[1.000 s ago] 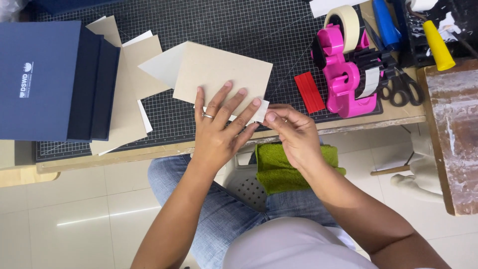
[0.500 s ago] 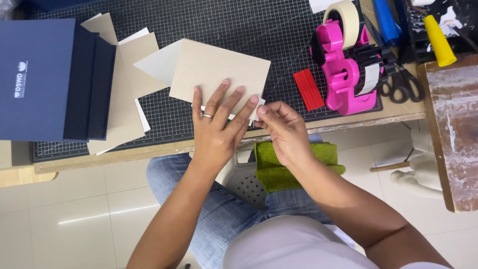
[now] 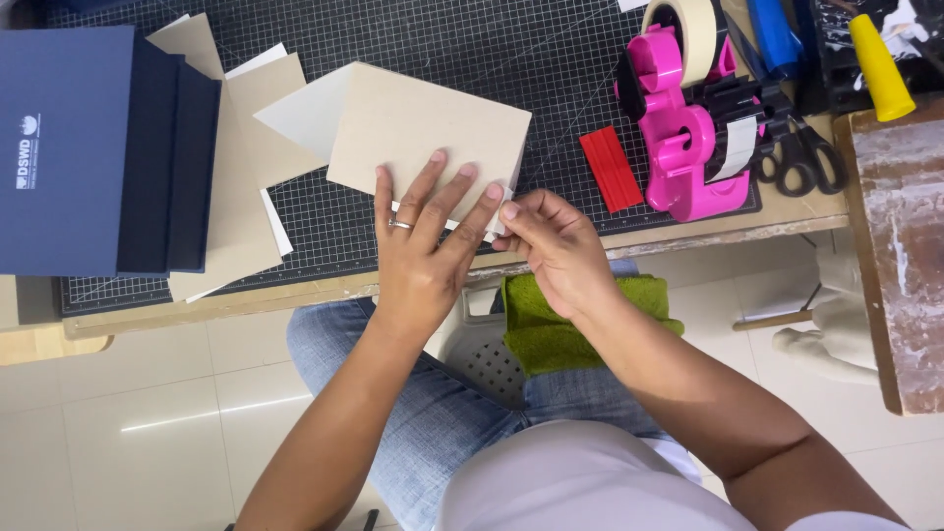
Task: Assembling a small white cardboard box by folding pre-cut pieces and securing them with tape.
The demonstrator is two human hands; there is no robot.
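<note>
A beige cardboard sheet point(image 3: 423, 128) lies on the dark gridded cutting mat point(image 3: 472, 39). My left hand point(image 3: 423, 246), with a ring on one finger, presses flat on the sheet's near edge, fingers spread. My right hand point(image 3: 556, 246) pinches the sheet's near right corner, where a thin white strip point(image 3: 497, 211) shows at the edge between the fingertips. A pale grey sheet point(image 3: 305, 108) peeks out under the cardboard on its left.
Dark blue boxes point(image 3: 88, 147) sit at the left over more beige sheets point(image 3: 236, 226). A pink tape dispenser point(image 3: 688, 128), a red flat piece point(image 3: 610, 167) and scissors point(image 3: 801, 157) stand right. A green cloth point(image 3: 560, 324) lies on my lap. A worn table point(image 3: 900, 246) is far right.
My right hand has moved up from below the table edge to the cardboard's near right corner. The left hand stays pressed on the sheet.
</note>
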